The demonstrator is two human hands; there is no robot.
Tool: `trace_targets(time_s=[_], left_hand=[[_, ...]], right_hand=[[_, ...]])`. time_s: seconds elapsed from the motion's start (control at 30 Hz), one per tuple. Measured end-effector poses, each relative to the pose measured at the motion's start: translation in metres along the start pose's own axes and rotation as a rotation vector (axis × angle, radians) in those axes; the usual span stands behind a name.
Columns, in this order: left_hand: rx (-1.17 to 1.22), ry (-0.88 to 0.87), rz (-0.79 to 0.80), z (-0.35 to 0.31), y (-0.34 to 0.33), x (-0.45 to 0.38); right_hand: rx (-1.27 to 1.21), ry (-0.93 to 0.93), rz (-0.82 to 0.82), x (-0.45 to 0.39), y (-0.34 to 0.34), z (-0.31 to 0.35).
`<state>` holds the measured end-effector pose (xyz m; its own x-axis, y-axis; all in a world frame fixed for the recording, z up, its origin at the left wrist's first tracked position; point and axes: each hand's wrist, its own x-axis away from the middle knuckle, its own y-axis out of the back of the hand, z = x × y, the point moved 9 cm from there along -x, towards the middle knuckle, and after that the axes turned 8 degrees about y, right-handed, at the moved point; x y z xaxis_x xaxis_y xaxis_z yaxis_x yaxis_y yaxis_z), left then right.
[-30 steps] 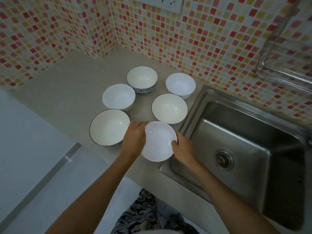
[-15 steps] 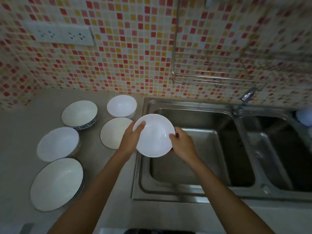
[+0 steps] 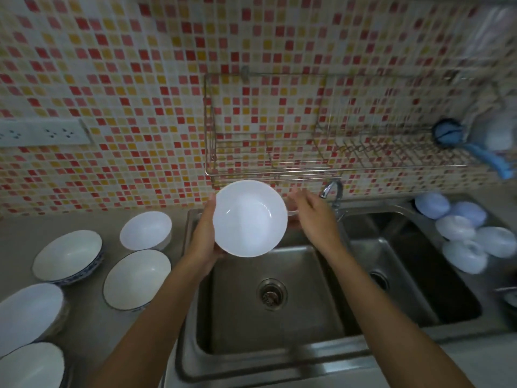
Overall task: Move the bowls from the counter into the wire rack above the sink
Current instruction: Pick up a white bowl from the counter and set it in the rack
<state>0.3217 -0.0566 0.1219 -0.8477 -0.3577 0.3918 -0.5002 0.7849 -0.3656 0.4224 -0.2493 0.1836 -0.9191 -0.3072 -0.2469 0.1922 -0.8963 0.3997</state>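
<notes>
The plain white bowl is up over the left sink basin, just below the wire rack on the mosaic tile wall! The left hand has its grip clamped on the bowl's left edge, while the right hand sits beside the right rim with fingers spread apart, blurred. Five more bowls wait on the bench at left.

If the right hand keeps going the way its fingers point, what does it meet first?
Most likely the white bowl: the right hand points left and slightly up at its rim, a small gap away. Depth is unclear; the wire rack hangs just above.
</notes>
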Motion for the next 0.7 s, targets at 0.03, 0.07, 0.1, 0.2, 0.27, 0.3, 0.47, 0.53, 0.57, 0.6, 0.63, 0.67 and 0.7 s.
trace_targets(time_s=[0.03,0.07,0.1,0.2,0.27,0.3,0.47,0.53,0.57,0.6,0.63,0.67,0.7], left_hand=[[-0.029,-0.036,0.047,-0.009,-0.014,0.002],[-0.055,-0.08,0.084,-0.018,-0.025,0.003],[-0.071,-0.12,0.104,-0.027,-0.035,0.004],[-0.079,-0.174,0.082,-0.047,-0.056,0.001],[-0.104,-0.193,0.043,-0.059,-0.069,0.0],[-0.116,-0.207,0.021,-0.065,-0.076,0.0],[-0.186,-0.364,-0.035,-0.103,-0.111,0.0],[-0.29,-0.432,-0.082,-0.117,-0.125,-0.003],[-0.363,-0.474,-0.129,-0.124,-0.131,-0.006],[-0.444,-0.521,-0.181,-0.13,-0.137,-0.01],[-0.516,-0.567,-0.224,-0.136,-0.144,-0.014],[-0.58,-0.62,-0.25,-0.142,-0.152,-0.018],[-0.646,-0.68,-0.258,-0.147,-0.162,-0.021]], right_hand=[[0.021,0.043,-0.037,-0.01,0.013,0.004],[0.039,0.094,-0.078,-0.019,0.025,0.008],[0.07,0.146,-0.115,-0.028,0.035,0.011],[0.26,0.276,-0.17,-0.051,0.054,0.015],[0.414,0.323,-0.147,-0.066,0.059,0.007],[0.485,0.347,-0.12,-0.072,0.06,0.003],[0.778,0.447,-0.052,-0.089,0.058,-0.01],[0.842,0.405,-0.019,-0.096,0.058,-0.017],[0.873,0.376,0.003,-0.099,0.057,-0.021],[0.902,0.363,0.017,-0.101,0.056,-0.025],[0.927,0.363,0.016,-0.102,0.055,-0.028],[0.938,0.368,0.004,-0.103,0.055,-0.029],[0.94,0.368,-0.01,-0.103,0.054,-0.03]])
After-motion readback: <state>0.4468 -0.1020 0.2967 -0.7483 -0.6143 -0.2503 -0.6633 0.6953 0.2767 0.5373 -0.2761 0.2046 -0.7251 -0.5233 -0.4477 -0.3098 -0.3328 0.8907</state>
